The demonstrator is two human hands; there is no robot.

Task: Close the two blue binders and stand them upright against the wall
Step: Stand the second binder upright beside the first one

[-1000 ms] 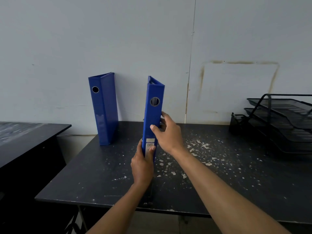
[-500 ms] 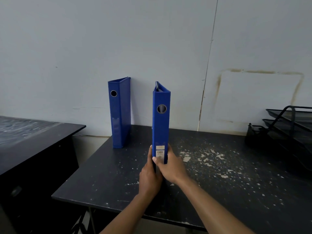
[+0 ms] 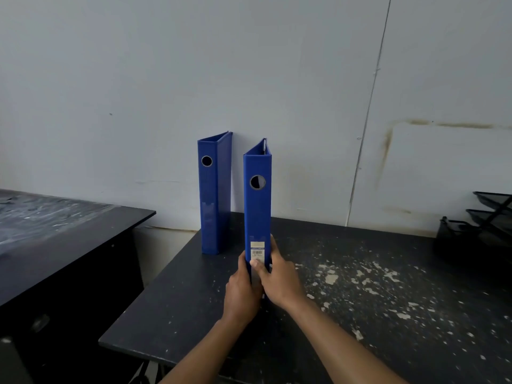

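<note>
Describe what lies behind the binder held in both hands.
Behind the held binder stands the pale wall. Whether binder and wall touch is hidden. Both hands clasp its lower spine.

Open tabletop right, standing binder left

You have bare table [image 3: 374,245] rightward; the far binder [image 3: 214,195] blocks left, mesh trays [image 3: 490,214] far right.

We count two blue binders, the far binder [image 3: 214,195] and the near binder [image 3: 257,206]. We see two hands, the left hand [image 3: 242,295] and the right hand [image 3: 281,284]. There are two dark counters, the main counter [image 3: 360,300] and the side counter [image 3: 63,234], and one black mesh tray rack [image 3: 487,217].
</note>
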